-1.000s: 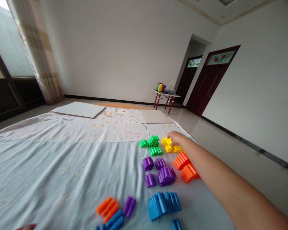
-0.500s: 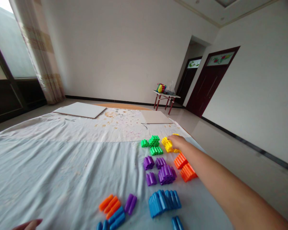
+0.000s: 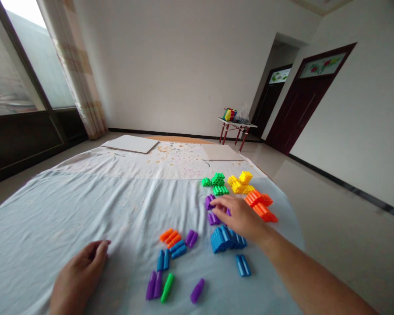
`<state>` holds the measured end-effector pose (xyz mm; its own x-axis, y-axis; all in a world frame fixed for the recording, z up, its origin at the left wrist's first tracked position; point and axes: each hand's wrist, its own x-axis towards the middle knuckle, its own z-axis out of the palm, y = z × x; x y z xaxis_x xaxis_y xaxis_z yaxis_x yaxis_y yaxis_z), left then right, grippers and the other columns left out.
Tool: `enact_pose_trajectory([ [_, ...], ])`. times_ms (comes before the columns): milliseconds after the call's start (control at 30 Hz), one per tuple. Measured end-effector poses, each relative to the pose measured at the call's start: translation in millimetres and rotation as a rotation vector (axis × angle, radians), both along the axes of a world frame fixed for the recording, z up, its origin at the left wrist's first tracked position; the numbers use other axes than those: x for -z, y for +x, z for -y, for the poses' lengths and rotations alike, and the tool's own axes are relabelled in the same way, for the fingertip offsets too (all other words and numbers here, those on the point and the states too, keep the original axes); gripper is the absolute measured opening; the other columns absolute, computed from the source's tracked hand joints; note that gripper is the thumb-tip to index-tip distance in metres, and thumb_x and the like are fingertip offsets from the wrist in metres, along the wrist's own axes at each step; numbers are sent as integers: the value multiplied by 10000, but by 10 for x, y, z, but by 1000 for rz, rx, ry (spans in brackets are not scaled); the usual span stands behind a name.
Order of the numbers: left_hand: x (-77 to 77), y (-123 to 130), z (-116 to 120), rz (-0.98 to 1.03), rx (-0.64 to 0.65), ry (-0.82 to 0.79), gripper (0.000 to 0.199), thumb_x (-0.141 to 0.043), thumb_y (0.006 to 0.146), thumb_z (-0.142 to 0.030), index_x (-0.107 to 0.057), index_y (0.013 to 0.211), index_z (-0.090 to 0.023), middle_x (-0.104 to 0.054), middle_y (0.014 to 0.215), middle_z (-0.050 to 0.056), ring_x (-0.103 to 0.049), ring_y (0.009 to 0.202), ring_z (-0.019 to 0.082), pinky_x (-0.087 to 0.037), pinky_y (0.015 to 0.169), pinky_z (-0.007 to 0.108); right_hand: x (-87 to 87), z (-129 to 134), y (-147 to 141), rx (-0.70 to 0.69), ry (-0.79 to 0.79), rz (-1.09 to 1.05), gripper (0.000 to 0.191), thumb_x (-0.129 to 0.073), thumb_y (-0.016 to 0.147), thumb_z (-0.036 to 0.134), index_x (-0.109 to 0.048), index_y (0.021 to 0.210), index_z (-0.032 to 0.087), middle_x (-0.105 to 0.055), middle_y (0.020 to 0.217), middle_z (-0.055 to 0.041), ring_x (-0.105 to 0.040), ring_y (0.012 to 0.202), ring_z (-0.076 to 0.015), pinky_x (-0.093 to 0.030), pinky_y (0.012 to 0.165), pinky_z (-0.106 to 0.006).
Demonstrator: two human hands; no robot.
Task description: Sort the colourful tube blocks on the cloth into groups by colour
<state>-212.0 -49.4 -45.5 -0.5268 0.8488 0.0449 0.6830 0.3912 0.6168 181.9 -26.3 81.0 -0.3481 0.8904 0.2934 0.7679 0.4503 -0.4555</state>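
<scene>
Over the purple bullet-shaped plastic pieces [image 3: 209,201] is my right hand [image 3: 238,215], its fingers bent down and slightly apart. It hides much of the purple group; whether the fingertips touch a piece I cannot tell. Just below it lie joined blue pieces [image 3: 221,239], with a blue pair [image 3: 243,265] nearer me. My left hand [image 3: 80,275] rests on the cloth at lower left, loosely curled, with nothing visible in it. To its right are loose orange pieces [image 3: 171,237], blue pieces [image 3: 163,260], a purple pair [image 3: 154,285], a green piece [image 3: 167,288] and a single purple piece [image 3: 197,291].
Green clusters [image 3: 218,180], yellow clusters [image 3: 238,186] and orange clusters [image 3: 263,211] sit beyond my right hand. Two flat boards [image 3: 131,143] lie at the far end of the cloth-covered table [image 3: 134,205]. A small table [image 3: 239,123] with bags stands behind.
My right hand has come back from the yellow clusters to the purple ones. More of my left hand shows, and the view has tilted down, bringing nearer loose pieces into sight.
</scene>
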Motion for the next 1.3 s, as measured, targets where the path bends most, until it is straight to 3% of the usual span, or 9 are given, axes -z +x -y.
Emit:
enact_pose_trajectory([
  [100, -82, 56, 15, 5, 72, -54, 420, -418, 785, -536, -672, 965, -254, -722, 840, 36, -646, 847, 237, -431, 670, 275, 262, 538, -404, -187, -48, -181, 161, -564, 882, 247, -668, 998, 204, -687, 916, -33, -633, 868, -155, -483, 815, -264],
  [200, -101, 102, 32, -47, 82, -26, 454, -385, 796, -554, -665, 965, -239, -713, 844, 58, -640, 859, 249, -423, 672, 289, 579, 740, -706, -232, -7, -237, 240, -617, 835, 192, -652, 1072, 205, -674, 1062, -49, -597, 1044, -173, -442, 971, -313],
  [267, -106, 123, 41, -63, 94, -4, 445, -389, 799, -547, -663, 952, -231, -710, 835, 64, -640, 843, 250, -418, 665, 291, 780, 702, -831, -158, 38, -186, 338, -642, 811, 187, -628, 1148, 185, -626, 1197, -94, -539, 1161, -222, -387, 1053, -396],
  [433, -136, 149, 54, -77, 97, 23, 418, -385, 807, -518, -660, 914, -222, -708, 829, 68, -637, 819, 238, -410, 653, 286, 1168, 479, -959, 53, 41, -28, 507, -624, 835, 260, -530, 1301, 84, -479, 1374, -224, -389, 1313, -357, -336, 1076, -555],
  [567, -152, 153, 67, -80, 90, 45, 420, -388, 805, -520, -659, 908, -216, -707, 812, 68, -636, 803, 234, -407, 642, 282, 1372, 426, -997, -4, 101, -101, 488, -570, 875, 300, -516, 1308, 83, -507, 1351, -217, -402, 1315, -324, -370, 1076, -530],
  [767, -171, 155, 89, -79, 92, 66, 410, -403, 793, -514, -666, 891, -216, -706, 784, 62, -636, 788, 231, -408, 629, 278, 1413, 430, -971, -206, 191, -312, 435, -452, 941, 309, -470, 1342, 142, -547, 1327, -153, -464, 1275, -233, -403, 1083, -450],
  [1033, -196, 211, 125, 40, 72, 58, 400, -403, 771, -527, -649, 859, -224, -708, 770, 38, -640, 768, 219, -418, 629, 276, 1408, 447, -869, -109, 144, -430, 389, -408, 941, 246, -499, 1310, 160, -576, 1287, -147, -505, 1239, -220, -426, 1065, -442],
  [1300, -256, 148, 181, 43, 257, 36, 363, -434, 736, -487, -661, 836, -222, -720, 765, 28, -654, 764, 201, -452, 671, 253, 1376, 429, -868, -89, 51, -434, 427, -358, 876, 125, -545, 1260, 155, -633, 1209, -129, -569, 1168, -203, -459, 1026, -400],
])
